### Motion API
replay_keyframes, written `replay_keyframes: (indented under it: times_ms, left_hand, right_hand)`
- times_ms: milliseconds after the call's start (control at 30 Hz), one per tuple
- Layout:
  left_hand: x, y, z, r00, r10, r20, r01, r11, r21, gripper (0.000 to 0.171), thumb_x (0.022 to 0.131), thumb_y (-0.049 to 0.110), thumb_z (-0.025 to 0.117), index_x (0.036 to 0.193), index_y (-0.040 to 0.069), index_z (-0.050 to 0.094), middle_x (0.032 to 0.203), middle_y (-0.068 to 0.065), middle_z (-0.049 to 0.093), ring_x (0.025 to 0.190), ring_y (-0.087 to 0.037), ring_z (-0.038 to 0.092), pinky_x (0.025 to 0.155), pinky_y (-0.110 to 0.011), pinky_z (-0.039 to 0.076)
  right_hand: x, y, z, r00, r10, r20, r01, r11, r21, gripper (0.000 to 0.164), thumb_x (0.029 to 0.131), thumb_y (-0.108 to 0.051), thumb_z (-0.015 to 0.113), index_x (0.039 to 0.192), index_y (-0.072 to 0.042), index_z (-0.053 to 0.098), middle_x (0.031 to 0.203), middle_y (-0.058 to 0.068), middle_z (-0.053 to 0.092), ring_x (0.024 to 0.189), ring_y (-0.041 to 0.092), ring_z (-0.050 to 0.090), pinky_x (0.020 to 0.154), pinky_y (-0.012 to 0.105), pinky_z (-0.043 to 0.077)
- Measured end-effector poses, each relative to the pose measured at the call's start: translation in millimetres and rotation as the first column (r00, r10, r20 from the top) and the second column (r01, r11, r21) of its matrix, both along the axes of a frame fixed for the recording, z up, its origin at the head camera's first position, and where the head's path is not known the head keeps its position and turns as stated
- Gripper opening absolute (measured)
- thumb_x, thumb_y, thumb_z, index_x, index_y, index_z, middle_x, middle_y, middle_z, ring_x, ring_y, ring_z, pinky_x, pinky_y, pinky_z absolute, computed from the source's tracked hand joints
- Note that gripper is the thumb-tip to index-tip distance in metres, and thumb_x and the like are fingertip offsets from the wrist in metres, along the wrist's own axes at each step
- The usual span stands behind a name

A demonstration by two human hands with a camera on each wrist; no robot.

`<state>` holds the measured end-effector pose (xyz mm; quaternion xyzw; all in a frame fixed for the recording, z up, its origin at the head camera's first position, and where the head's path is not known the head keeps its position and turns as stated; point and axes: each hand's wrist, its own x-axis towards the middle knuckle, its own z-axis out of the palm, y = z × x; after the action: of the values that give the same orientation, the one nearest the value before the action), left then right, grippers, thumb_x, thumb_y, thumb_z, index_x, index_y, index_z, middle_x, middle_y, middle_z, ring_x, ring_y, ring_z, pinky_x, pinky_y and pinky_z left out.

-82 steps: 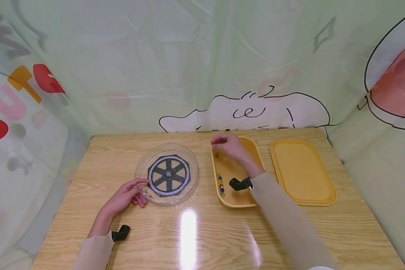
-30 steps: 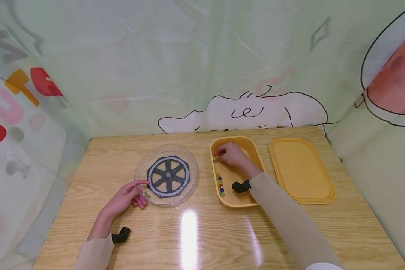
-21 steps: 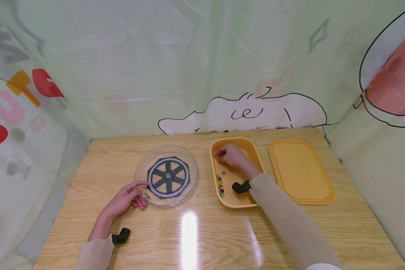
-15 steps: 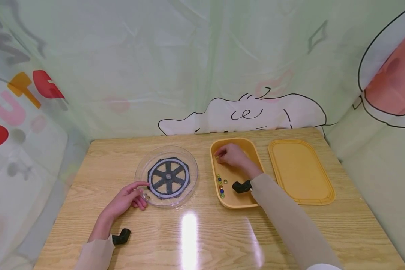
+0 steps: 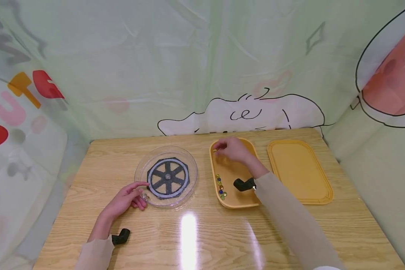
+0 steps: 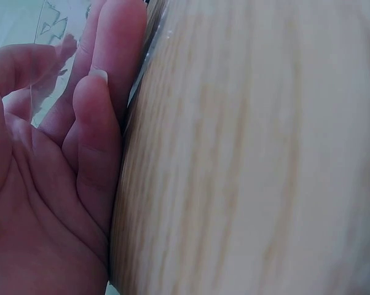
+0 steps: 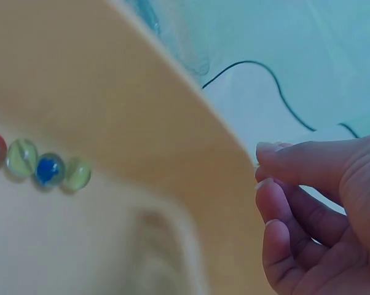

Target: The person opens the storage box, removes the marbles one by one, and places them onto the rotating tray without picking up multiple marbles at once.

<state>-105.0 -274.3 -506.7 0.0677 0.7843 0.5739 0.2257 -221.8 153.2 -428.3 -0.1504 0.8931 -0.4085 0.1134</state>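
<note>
My right hand (image 5: 234,149) is over the back left of a deep yellow tray (image 5: 241,197). A small yellowish marble (image 5: 215,150) shows at its thumb and index fingertips, pinched and mostly hidden. In the right wrist view the tips meet beside the tray wall. Several coloured marbles (image 7: 48,170) line the tray's left side. My left hand (image 5: 123,200) rests on the table at the near left of a round clear dish (image 5: 193,161), index finger reaching over its rim. A few clear marbles (image 5: 145,196) lie in the dish by the thumb.
Through the clear dish shows a dark wheel shape with spokes (image 5: 169,187). A flat yellow tray or lid (image 5: 298,172) lies to the right of the deep one. Printed cloth (image 5: 138,75) hangs behind the wooden table (image 5: 148,240).
My right hand dipped into the tray, then rose with a marble towards the back left rim. A loose marble rolled to the near end of the row. My left hand has stayed put.
</note>
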Motion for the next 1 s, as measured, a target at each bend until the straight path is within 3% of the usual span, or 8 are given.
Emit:
replay_keyframes:
  times_ms: [467, 700, 1000]
  left_hand:
    - [0.8, 1, 1.6, 1.000, 0.006, 0.004, -0.006, 1.000, -0.015, 0.038, 0.108, 0.022, 0.044, 0.141, 0.006, 0.050, 0.085, -0.018, 0.070, 0.072, -0.029, 0.071, 0.063, -0.031, 0.053]
    - [1.1, 2, 1.9, 1.000, 0.008, 0.008, -0.008, 1.000, -0.010, 0.037, 0.108, 0.022, 0.044, 0.141, 0.006, 0.050, 0.085, -0.018, 0.070, 0.072, -0.029, 0.071, 0.064, -0.031, 0.053]
    - [0.1, 1, 0.5, 1.000, 0.008, 0.007, -0.008, 1.000, 0.003, 0.038, 0.108, 0.023, 0.044, 0.141, 0.005, 0.050, 0.085, -0.018, 0.070, 0.071, -0.029, 0.071, 0.063, -0.031, 0.054]
  right_hand:
    - [17.3, -22, 16.6, 0.998, 0.058, -0.013, -0.058, 0.998, -0.035, 0.017, 0.090, -0.012, 0.075, 0.107, -0.007, 0.074, 0.097, 0.002, 0.070, 0.089, 0.020, 0.060, 0.081, 0.034, 0.050]
    - [25.3, -46, 14.9, 0.995, 0.103, 0.006, -0.102, 0.989, -0.104, 0.019, 0.088, -0.008, 0.076, 0.106, -0.002, 0.074, 0.094, 0.002, 0.071, 0.086, 0.020, 0.060, 0.076, 0.030, 0.051]
    - [32.9, -74, 4.9, 0.987, 0.162, -0.007, -0.161, 0.974, -0.157, 0.016, 0.086, -0.006, 0.077, 0.102, -0.004, 0.075, 0.089, 0.000, 0.070, 0.081, 0.016, 0.060, 0.073, 0.027, 0.050]
